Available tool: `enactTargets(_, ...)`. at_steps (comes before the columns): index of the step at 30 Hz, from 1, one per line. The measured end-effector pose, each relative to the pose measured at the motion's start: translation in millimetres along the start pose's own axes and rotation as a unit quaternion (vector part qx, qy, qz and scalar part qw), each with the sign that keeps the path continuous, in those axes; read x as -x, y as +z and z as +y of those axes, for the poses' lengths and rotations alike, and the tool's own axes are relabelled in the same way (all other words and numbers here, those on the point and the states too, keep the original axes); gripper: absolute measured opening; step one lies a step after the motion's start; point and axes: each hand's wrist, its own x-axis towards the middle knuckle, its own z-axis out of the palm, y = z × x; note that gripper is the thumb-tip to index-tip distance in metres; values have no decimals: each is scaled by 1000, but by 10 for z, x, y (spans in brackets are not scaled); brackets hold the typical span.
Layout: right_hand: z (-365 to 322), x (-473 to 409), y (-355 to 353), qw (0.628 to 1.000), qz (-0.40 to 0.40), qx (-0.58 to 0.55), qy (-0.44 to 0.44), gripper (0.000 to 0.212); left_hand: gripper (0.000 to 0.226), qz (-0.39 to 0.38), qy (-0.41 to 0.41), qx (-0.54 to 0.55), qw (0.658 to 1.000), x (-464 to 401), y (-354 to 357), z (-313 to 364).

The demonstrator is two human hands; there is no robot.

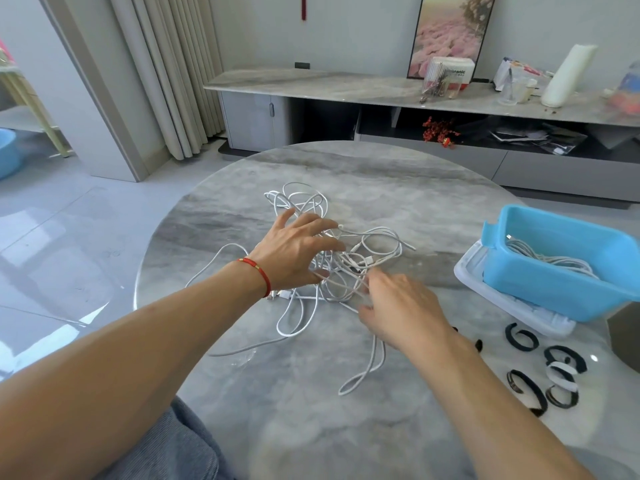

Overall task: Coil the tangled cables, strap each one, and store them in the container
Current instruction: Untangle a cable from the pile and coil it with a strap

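While the cables lie tangled between both hands, the left hand spreads straight fingers over them, likely to pin them; the right hand curls into strands, its grasp hidden. The container waits beyond the right fingers, straps nearer.

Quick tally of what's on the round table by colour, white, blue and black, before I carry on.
White: 3, the tangled cables, the white strap, the clear-white lid
Blue: 1, the container, with a coiled cable already inside
Black: about 5 straps; the right arm hides some
Total: about 9
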Motion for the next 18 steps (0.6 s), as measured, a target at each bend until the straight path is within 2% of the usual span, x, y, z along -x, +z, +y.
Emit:
enactTargets(4, -26, -25, 3, 996, 75, 41, -16, 49, 60, -10, 5, 28, 1000, 0, 5, 18)
enactTargets(6, -16, -42, -29, 992, 113, 46, -36, 53, 69, -7, 12, 64, 998, 24, 0, 18)
enactTargets(9, -4, -69, -49, 978, 158, -2, -136, 48, 83, 8, 5, 105, 994, 66, -4, -2)
enactTargets(11, -52, -84, -6, 971, 160, 9, -179, 42, 86, 14, 1, 129, 992, 78, -14, -6)
enactTargets(15, -194, -92, 198, 973, 140, 31, -182, 22, 75, 39, 23, 157, 987, 81, -24, 15)
enactTargets(18, -254, -122, 221, 980, 101, -60, -163, 24, 66, 36, 30, 147, 988, 101, -15, -3)
